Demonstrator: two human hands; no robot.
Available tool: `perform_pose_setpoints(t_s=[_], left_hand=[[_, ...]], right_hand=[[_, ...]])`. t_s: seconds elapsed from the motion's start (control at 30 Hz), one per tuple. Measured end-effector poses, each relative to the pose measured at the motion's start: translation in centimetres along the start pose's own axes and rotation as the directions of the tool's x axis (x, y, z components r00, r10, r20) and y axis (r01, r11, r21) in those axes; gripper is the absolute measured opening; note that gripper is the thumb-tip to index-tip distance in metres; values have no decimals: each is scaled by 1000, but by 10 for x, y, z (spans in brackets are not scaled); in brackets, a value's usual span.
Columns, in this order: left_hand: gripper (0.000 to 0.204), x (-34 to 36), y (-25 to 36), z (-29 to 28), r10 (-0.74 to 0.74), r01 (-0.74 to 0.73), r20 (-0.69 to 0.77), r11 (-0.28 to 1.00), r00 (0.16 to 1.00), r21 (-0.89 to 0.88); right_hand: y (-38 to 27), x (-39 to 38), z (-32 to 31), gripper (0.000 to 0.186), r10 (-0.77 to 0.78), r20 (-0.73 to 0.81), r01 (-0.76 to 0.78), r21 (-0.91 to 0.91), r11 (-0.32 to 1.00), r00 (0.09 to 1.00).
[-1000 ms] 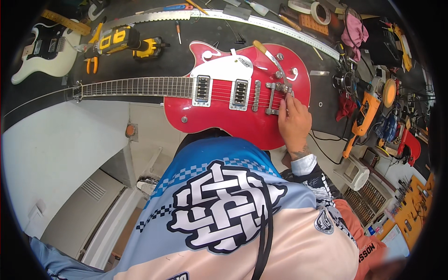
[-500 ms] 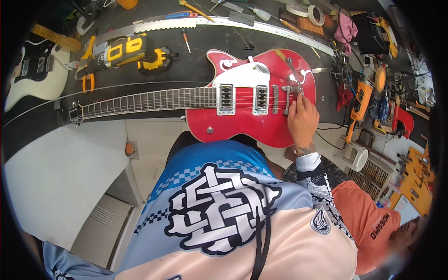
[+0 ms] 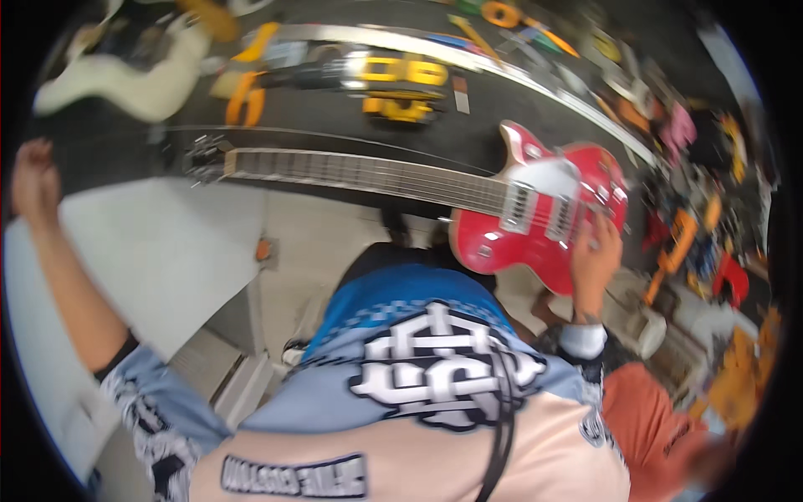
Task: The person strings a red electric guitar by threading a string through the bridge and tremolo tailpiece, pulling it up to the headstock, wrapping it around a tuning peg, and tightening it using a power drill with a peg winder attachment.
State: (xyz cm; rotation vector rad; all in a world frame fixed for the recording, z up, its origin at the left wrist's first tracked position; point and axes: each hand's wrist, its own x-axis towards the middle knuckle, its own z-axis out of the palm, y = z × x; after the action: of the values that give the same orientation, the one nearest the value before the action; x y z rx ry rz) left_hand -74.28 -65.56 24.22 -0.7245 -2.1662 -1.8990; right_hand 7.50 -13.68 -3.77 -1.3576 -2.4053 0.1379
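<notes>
A red electric guitar (image 3: 489,238) with a white pickguard lies face up along the front edge of the dark bench, its neck pointing left. Over the lower end of its body, by the bridge and tailpiece, my right hand (image 3: 598,255) has its fingers bent and together against the guitar. What they pinch is too blurred to make out. My left hand (image 3: 38,180) is raised at the far left, beyond the headstock (image 3: 205,159), with its fingers curled closed. Anything inside it is hidden. A thin string-like line (image 3: 335,136) runs along the bench behind the neck.
Behind the guitar lie a yellow and black power tool (image 3: 401,75), orange-handled pliers (image 3: 245,100) and a long metal ruler (image 3: 376,38). A pale guitar body (image 3: 159,84) rests at the back left. Cluttered tools fill the right side, where a person in an orange shirt (image 3: 644,418) sits close.
My left hand and forearm have come into view at the far left. The whole view has swung left, so the guitar appears further right. My right hand stays by the bridge.
</notes>
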Motion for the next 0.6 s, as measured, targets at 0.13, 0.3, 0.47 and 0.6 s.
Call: perform_pose_setpoints(t_s=[0.13,0.3,0.47,0.6], left_hand=[[24,-115,19,139,-2,3,24,998,1000,-56],[26,-151,4,138,-122,116,-110,991,986,-62],[26,-170,-15,134,-186,182,-148,982,971,-44],[22,-176,-47,138,-252,233,-120,960,960,-154]], right_hand=[[-82,5,-24,33,-139,-50,146,177,973,989],[-171,21,-18,36,-379,-101,379,477,793,920],[-276,36,-4,40,-646,-90,542,637,548,758],[-368,38,31,45,-742,-56,574,673,466,668]])
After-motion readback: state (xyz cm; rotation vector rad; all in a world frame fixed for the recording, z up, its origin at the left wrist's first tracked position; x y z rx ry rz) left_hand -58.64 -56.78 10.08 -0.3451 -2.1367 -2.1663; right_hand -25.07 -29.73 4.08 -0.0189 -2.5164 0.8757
